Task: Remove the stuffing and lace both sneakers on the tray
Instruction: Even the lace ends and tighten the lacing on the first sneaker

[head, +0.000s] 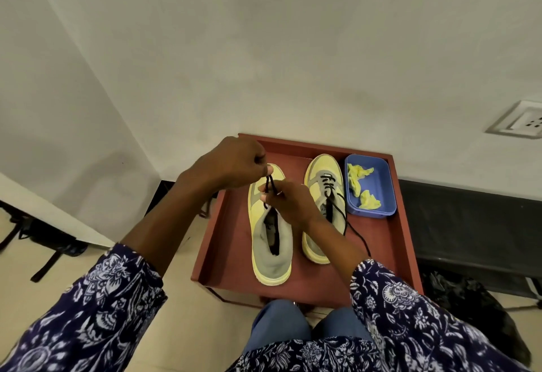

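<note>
Black lace [269, 185] pinched by both hands above left sneaker [271, 237], toe end at 12 o'clock. Left hand [231, 163] fingers closed on the upper lace end, right hand [289, 203] pinching lower down. Both sneakers sit on the red tray [378, 254]; right sneaker [324, 210] at 3 o'clock of the first looks partly laced, tails trailing loose. Yellow stuffing [362, 185] lies in blue bin [381, 184] at 2 o'clock. Risks: lace tip slipping from the pinch, missing an eyelet, uneven ends; hard pull could drag the shoe; right forearm may snag the loose tails.
</note>
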Demonstrator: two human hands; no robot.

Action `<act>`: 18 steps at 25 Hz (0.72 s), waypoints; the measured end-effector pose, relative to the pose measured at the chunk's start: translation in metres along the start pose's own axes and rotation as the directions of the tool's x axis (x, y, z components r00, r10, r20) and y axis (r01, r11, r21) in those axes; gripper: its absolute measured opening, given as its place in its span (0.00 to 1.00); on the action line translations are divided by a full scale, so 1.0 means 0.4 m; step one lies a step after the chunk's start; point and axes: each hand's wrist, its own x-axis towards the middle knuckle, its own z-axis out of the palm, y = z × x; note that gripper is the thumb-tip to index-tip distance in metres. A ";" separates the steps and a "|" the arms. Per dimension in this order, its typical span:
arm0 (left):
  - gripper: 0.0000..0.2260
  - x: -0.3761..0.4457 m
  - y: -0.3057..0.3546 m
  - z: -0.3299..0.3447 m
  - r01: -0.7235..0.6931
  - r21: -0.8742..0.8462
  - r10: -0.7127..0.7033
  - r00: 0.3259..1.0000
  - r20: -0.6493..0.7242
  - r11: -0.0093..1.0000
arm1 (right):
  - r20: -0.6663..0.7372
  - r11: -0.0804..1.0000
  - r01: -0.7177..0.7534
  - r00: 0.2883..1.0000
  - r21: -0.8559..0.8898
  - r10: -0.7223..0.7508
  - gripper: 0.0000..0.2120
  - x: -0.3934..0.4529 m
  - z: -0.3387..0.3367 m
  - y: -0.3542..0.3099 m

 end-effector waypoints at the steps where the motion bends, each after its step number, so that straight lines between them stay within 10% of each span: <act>1: 0.10 -0.002 0.010 -0.004 -0.024 0.026 0.025 1.000 -0.018 0.999 | 0.005 1.000 0.009 1.000 0.026 -0.009 0.11 -0.002 -0.014 -0.014; 13: 0.10 -0.029 0.026 -0.014 -0.027 -0.072 0.019 0.993 -0.113 0.997 | 0.142 0.982 0.034 0.988 0.185 -0.061 0.06 -0.027 -0.212 -0.158; 18: 0.06 -0.072 0.034 0.054 -0.103 -0.133 0.028 0.880 -0.475 0.986 | 0.100 0.988 0.050 0.993 0.149 -0.065 0.06 -0.032 -0.239 -0.195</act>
